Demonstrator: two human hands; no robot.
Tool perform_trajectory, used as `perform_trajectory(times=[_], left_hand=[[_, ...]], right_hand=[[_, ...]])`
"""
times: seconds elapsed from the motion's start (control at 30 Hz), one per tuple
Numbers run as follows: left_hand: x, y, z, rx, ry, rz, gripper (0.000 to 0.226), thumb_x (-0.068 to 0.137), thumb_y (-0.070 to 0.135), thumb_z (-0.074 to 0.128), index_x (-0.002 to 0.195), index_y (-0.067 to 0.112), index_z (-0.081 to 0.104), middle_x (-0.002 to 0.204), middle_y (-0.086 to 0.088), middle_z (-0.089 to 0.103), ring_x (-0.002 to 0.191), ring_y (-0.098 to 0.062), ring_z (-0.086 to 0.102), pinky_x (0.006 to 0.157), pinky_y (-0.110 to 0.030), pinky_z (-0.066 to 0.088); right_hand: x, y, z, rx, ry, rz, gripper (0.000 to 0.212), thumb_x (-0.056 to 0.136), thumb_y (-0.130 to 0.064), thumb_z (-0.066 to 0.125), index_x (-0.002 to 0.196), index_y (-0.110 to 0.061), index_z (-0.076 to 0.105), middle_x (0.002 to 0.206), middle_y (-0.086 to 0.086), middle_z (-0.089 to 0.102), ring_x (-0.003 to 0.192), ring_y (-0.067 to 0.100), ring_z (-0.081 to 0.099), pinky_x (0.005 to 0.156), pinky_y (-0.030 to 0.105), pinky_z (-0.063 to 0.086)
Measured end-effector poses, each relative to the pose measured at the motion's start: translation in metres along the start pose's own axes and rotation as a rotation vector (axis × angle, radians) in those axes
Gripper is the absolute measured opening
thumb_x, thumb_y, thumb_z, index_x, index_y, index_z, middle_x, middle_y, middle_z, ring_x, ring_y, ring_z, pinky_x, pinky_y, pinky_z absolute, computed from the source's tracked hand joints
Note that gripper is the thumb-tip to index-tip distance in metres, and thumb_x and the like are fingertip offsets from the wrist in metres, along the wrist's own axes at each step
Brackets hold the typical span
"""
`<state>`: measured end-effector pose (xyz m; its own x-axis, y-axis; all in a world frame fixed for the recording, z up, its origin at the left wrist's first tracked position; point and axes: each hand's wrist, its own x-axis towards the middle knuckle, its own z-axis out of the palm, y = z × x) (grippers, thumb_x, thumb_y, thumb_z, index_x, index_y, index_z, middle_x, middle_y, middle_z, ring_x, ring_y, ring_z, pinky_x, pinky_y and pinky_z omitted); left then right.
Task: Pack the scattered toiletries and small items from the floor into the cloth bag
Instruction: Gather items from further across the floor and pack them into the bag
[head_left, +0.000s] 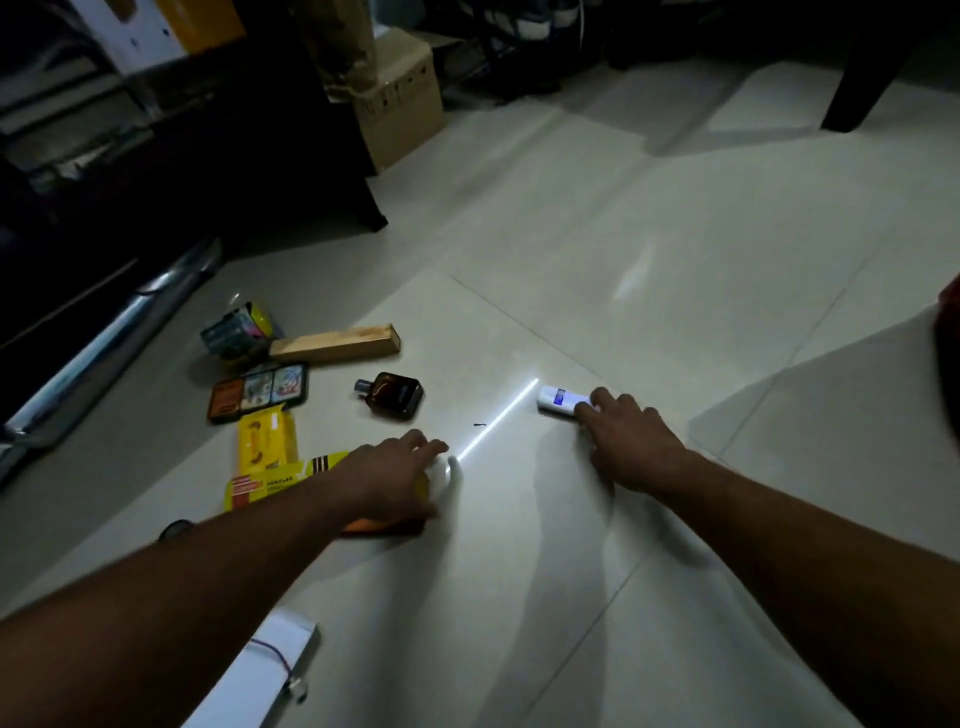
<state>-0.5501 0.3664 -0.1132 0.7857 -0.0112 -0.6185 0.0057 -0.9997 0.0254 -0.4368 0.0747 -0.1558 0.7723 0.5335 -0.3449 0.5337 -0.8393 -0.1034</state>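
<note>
- At lower centre of the frame, your left hand (395, 470) curls over a yellow-and-white container (434, 480).
- Right of centre, your right hand (626, 434) fingers touch the white tube (558, 399); grip unclear.
- You're gathering; no cloth bag shows, so find it next.

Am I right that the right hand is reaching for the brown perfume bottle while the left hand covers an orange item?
Not quite: in the head view the right hand is at the white tube. The brown perfume bottle lies untouched. The left hand does cover an orange item.
</note>
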Motion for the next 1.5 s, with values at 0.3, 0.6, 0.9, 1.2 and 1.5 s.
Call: perform_trajectory(times=[0.3,0.6,0.9,1.2,1.5], left_hand=[[0.057,0.089,-0.036,-0.105,0.164,0.188,0.079,0.092,0.028,0.068,0.158,0.028,0.024,0.153,-0.002,0.036,0.121,-0.029,0.056,0.092,-0.045,0.052],[0.076,0.207,-0.070,-0.370,0.365,0.301,0.008,0.103,0.027,0.043,0.111,0.029,0.047,0.114,-0.002,0.054,0.099,-0.030,0.061,0.079,-0.043,0.050],[0.022,0.410,-0.221,-1.375,0.528,0.725,0.016,0.107,0.030,0.049,0.116,0.023,0.060,0.101,-0.005,0.070,0.083,-0.023,0.074,0.065,-0.034,0.062],[-0.011,0.529,-0.285,-0.384,0.898,0.940,0.074,0.095,0.027,0.060,0.157,0.044,0.023,0.153,0.014,0.036,0.097,-0.018,0.064,0.072,-0.035,0.054],[0.003,0.533,-0.262,-0.174,0.898,1.102,0.049,0.088,0.004,0.060,0.135,0.018,0.062,0.115,-0.004,0.061,0.098,-0.026,0.060,0.074,-0.039,0.055]], right_hand=[[-0.026,-0.010,0.012,0.476,0.013,0.094,0.033,0.079,-0.012,0.067,0.107,-0.016,0.049,0.108,0.008,0.051,0.090,0.030,0.057,0.072,0.038,0.046],[-0.063,0.067,-0.075,1.035,0.500,0.325,0.013,0.076,-0.021,0.076,0.083,-0.023,0.066,0.076,-0.008,0.069,0.063,0.009,0.064,0.070,0.039,0.060],[-0.179,0.187,-0.214,1.060,1.001,0.328,0.010,0.092,-0.019,0.070,0.101,-0.016,0.065,0.087,0.004,0.071,0.059,0.004,0.062,0.052,0.027,0.051],[-0.294,0.300,-0.283,0.600,1.527,0.598,0.008,0.091,-0.022,0.068,0.098,-0.020,0.066,0.080,-0.012,0.064,0.073,0.001,0.059,0.071,0.020,0.047],[-0.302,0.357,-0.214,0.696,0.980,0.763,0.030,0.093,-0.015,0.048,0.111,-0.027,0.069,0.101,-0.004,0.075,0.099,0.018,0.070,0.089,0.036,0.056]])
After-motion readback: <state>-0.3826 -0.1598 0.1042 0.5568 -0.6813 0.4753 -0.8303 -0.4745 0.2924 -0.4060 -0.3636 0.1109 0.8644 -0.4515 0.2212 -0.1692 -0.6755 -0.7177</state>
